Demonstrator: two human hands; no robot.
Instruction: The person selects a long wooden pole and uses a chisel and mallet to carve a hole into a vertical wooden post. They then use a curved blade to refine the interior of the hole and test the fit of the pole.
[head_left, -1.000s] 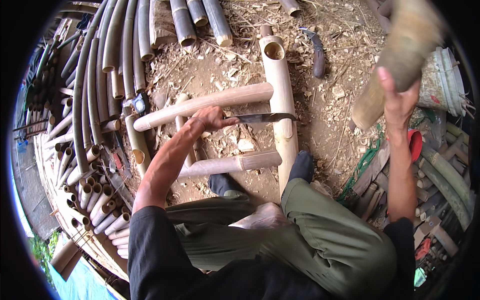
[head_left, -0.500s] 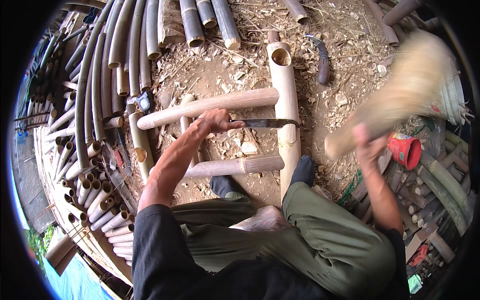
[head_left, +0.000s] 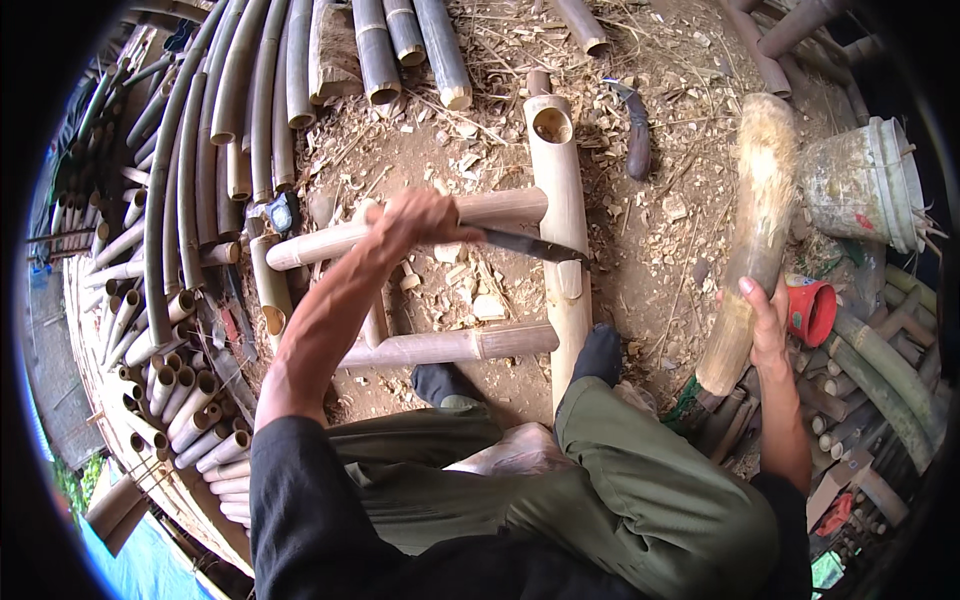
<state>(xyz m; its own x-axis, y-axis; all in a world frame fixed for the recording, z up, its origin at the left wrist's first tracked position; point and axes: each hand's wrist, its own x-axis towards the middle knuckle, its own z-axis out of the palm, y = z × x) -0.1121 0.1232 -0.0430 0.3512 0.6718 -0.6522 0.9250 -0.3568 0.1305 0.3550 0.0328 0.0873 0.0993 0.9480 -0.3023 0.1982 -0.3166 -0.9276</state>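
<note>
My left hand is closed around the handle of a knife with a long dark blade. The blade slants down to the right, and its tip lies over a thick pale bamboo post with a round hole near its far end. Beneath the hand runs an upper bamboo rail; a lower bamboo rail lies nearer to me, both reaching the post. Off to the right, my right hand grips a thick, worn wooden club around its middle, apart from the frame.
Another knife with a curved blade lies among wood chips beyond the post. A dirty white bucket and a red cup stand right. Long bamboo poles fill the far left, with cut bamboo pieces stacked nearer. My feet flank the lower rail's near side.
The club, blurred and slanted half a second ago, now points away from me and shows sharply. My left hand has shifted, tilting the knife so its tip sits lower than its handle.
</note>
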